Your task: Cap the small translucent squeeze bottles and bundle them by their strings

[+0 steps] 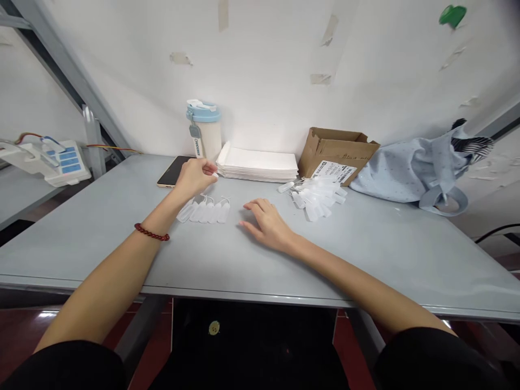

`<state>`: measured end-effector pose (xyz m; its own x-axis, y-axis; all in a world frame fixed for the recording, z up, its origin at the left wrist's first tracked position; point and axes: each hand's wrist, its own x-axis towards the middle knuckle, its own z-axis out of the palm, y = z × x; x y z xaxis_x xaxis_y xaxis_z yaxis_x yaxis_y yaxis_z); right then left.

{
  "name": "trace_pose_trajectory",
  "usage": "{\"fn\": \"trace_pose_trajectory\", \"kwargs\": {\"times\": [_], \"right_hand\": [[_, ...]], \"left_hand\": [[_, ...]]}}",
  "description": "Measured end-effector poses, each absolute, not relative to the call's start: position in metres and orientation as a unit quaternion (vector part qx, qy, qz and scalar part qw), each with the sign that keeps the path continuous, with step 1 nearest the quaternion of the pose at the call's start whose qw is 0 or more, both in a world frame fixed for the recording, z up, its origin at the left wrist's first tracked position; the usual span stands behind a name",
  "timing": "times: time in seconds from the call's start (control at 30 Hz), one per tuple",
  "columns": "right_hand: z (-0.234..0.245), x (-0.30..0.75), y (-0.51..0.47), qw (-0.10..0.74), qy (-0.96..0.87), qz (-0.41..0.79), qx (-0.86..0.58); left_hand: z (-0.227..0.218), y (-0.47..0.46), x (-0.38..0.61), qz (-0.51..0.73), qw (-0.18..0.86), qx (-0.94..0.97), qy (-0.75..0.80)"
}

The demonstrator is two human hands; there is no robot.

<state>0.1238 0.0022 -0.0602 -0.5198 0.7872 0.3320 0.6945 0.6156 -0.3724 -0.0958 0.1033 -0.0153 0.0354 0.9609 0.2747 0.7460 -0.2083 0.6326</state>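
My left hand (195, 177), with a red beaded bracelet on its wrist, is closed in a pinch in front of the stack of white envelopes (260, 160). A small white bit shows at its fingertips, too little to name. Below this hand several translucent white plastic tags (208, 212) with thin loops lie side by side in a row. My right hand (268, 223) rests over the table between that row and the loose pile of similar tags (319, 197). Its fingers are apart and slightly bent, holding nothing.
Behind my left hand lie a dark phone (170, 172) and a cream tumbler (210, 135) with a blue lid. A cardboard box (337, 151) stands behind the pile, beside a light blue cloth bag (398, 170). The grey table (252, 271) meets a white wall.
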Motion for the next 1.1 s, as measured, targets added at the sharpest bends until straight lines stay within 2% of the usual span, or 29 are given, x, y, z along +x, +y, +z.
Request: {"fn": "trace_pose_trajectory", "kwargs": {"times": [0.43, 0.57, 0.87, 1.1], "right_hand": [[-0.055, 0.079, 0.038, 0.172, -0.881, 0.132, -0.421], [-0.057, 0.081, 0.035, 0.176, -0.874, 0.142, -0.429], [-0.052, 0.12, 0.028, 0.315, -0.831, 0.201, -0.412], [-0.049, 0.16, 0.009, 0.394, -0.706, 0.379, -0.45]], "left_hand": [[-0.018, 0.098, -0.086, 0.391, 0.191, 0.705, 0.561], [-0.017, 0.097, -0.085, 0.405, 0.203, 0.701, 0.551], [-0.001, 0.078, -0.079, 0.423, 0.423, 0.643, 0.478], [0.0, 0.054, -0.058, 0.341, 0.554, 0.658, 0.379]]}}
